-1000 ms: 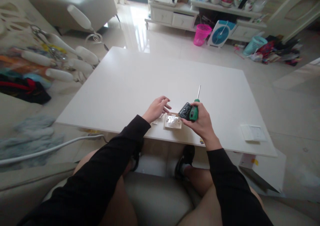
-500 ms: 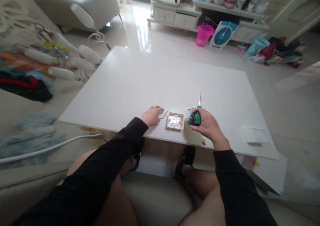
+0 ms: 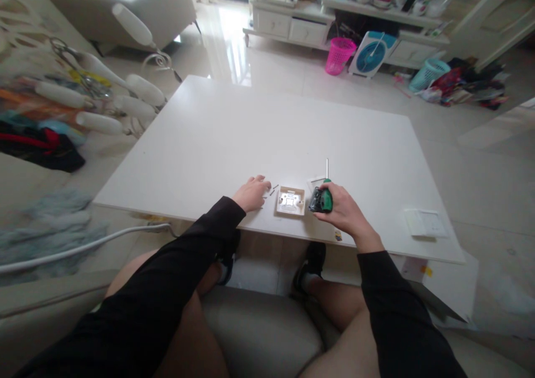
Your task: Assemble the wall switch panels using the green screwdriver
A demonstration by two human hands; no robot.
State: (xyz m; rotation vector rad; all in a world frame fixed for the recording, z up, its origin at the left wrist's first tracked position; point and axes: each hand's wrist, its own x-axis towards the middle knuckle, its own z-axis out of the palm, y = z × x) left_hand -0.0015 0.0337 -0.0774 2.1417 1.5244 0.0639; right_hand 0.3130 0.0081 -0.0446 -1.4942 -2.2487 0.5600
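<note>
My right hand (image 3: 343, 208) is closed round a screwdriver (image 3: 327, 195) with a green handle, its metal shaft pointing away from me. Against that handle is a dark part with small metal pieces (image 3: 316, 199); whether the same fingers hold it is unclear. Just behind it lies a white frame-like plate (image 3: 314, 183), partly covered. Between my hands, a cream square wall box (image 3: 291, 213) sits open side up on the table. My left hand (image 3: 251, 194) rests palm down to its left, fingers apart. Several small screws (image 3: 273, 190) lie at its fingertips.
The white table (image 3: 251, 127) stretches out ahead of me. White switch plates (image 3: 425, 223) lie near its right edge. A lamp with white shades (image 3: 137, 91) stands beyond the left edge. Across the floor are a pink basket (image 3: 340, 56) and a blue fan (image 3: 371, 54).
My right hand has shifted slightly left with the screwdriver, whose shaft now points more straight away from me. My left hand stays beside the screws. The view has moved a little.
</note>
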